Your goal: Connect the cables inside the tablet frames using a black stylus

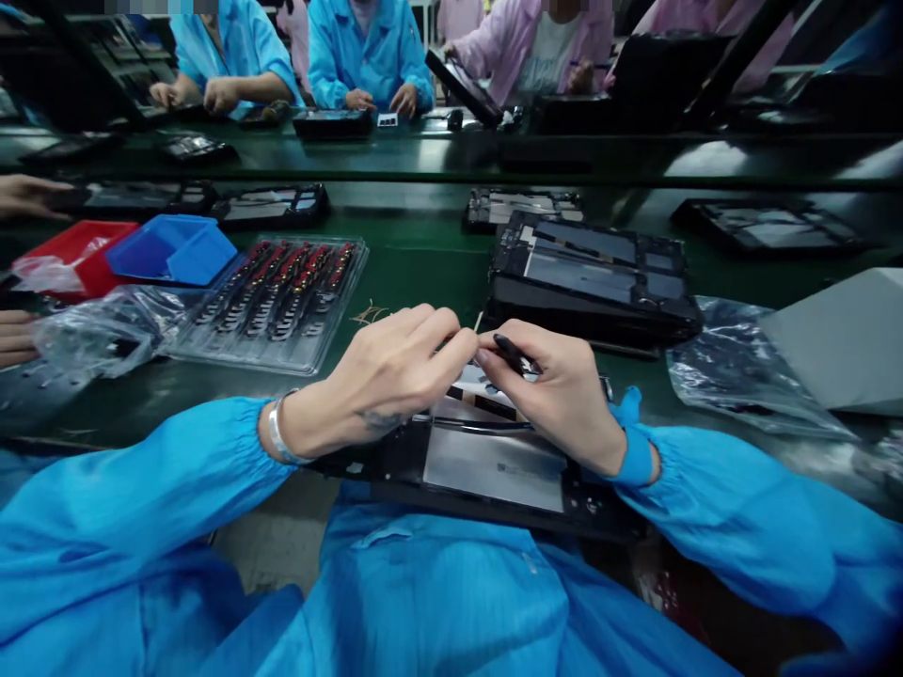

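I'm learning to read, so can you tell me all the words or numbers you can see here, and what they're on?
No text can be read anywhere.
Small dark mark on the grey metal plate of the open black device under the left hand and right hand: too blurred to read.
Clear plastic tray of small red-and-black parts: no label shows.
Blue plastic bin and red plastic bin: no writing shows.
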`<state>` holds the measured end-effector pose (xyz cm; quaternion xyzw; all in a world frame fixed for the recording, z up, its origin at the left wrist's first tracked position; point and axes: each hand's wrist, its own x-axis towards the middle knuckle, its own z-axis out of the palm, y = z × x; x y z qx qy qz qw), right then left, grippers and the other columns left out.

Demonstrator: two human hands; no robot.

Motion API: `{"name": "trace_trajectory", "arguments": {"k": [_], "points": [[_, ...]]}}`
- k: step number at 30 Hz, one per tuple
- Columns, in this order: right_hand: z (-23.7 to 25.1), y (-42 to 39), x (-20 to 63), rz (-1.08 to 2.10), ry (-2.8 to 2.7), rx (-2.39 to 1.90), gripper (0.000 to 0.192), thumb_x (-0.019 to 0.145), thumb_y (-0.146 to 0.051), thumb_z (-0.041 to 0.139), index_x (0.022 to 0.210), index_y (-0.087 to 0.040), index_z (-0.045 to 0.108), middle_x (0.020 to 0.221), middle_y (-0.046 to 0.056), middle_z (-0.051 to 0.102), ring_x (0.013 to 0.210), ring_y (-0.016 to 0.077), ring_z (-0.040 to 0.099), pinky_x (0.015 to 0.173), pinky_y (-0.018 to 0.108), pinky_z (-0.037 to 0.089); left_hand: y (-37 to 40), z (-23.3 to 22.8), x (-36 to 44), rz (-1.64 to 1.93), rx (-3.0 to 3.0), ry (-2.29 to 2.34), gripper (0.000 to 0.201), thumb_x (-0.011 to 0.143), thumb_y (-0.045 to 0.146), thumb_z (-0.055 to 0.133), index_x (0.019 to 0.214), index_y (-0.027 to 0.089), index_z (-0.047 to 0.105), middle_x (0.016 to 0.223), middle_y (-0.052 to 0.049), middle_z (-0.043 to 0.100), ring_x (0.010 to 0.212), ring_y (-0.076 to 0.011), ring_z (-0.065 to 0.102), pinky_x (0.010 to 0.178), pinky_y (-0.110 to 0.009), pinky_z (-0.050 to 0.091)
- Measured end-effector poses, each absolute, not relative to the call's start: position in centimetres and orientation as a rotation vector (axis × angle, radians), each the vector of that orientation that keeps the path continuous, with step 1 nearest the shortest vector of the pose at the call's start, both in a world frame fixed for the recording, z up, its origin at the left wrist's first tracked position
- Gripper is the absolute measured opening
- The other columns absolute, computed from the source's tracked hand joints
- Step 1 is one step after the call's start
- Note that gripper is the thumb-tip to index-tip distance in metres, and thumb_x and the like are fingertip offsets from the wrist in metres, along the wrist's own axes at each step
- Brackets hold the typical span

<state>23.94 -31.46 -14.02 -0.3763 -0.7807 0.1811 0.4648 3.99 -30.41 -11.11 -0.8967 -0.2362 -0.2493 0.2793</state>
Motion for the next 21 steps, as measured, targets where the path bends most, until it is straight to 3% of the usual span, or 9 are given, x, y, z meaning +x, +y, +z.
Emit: {"name": "trace_trajectory", "arguments": {"k": [5,10,14,17,21], "points": [[-14.0,-30.9,24.3,0.572,-1.784,-1.089,0.009,0.089,-0.021,0.068,0.083,-0.018,0.073,0.073,0.0,0.069,0.065,0.0114,0.06,0.06,0.024,0.045,-26.0,-11.6,0.2,-0.676,-2.378,-1.018,0.018,0.099,0.016,0.049,0.09,0.014,0.064,0.082,-0.004,0.065,0.074,-0.0157,0.06,0.065,-0.026,0.042],[-14.4,-29.9,24.5,0.806,-1.647,-1.143,0.009,0.086,-0.025,0.072,0.08,-0.02,0.074,0.073,0.0,0.07,0.067,0.0127,0.061,0.063,0.026,0.046,-21.8,-13.9,-5.4,-0.293,-2.536,-1.372,0.026,0.102,0.021,0.044,0.104,0.011,0.067,0.095,-0.01,0.068,0.086,-0.021,0.065,0.076,-0.03,0.046],[-14.5,-29.7,24.4,0.924,-1.563,-1.149,0.009,0.085,-0.028,0.074,0.081,-0.02,0.075,0.075,0.0,0.07,0.067,0.0124,0.061,0.063,0.026,0.047,-21.7,-15.1,-6.7,-0.149,-2.642,-1.346,0.035,0.1,0.012,0.04,0.122,0.012,0.067,0.11,-0.013,0.069,0.096,-0.0217,0.066,0.083,-0.031,0.049],[-14.6,-29.8,24.1,1.008,-1.462,-1.122,0.013,0.084,-0.031,0.076,0.081,-0.019,0.075,0.074,0.0,0.069,0.067,0.012,0.061,0.062,0.025,0.046,-22.7,-14.7,-4.5,-0.445,-2.668,-1.269,0.037,0.101,0.017,0.045,0.13,0.012,0.066,0.115,-0.015,0.067,0.103,-0.0231,0.064,0.087,-0.034,0.05],[-15.1,-30.2,23.5,1.173,-1.299,-1.059,0.02,0.082,-0.037,0.078,0.083,-0.017,0.073,0.074,0.0,0.068,0.064,0.0103,0.057,0.058,0.024,0.042,-24.8,-13.8,1.2,-1.287,-3.088,-1.352,0.033,0.099,0.04,0.06,0.119,0.016,0.074,0.105,-0.009,0.073,0.092,-0.0178,0.066,0.08,-0.028,0.051]]}}
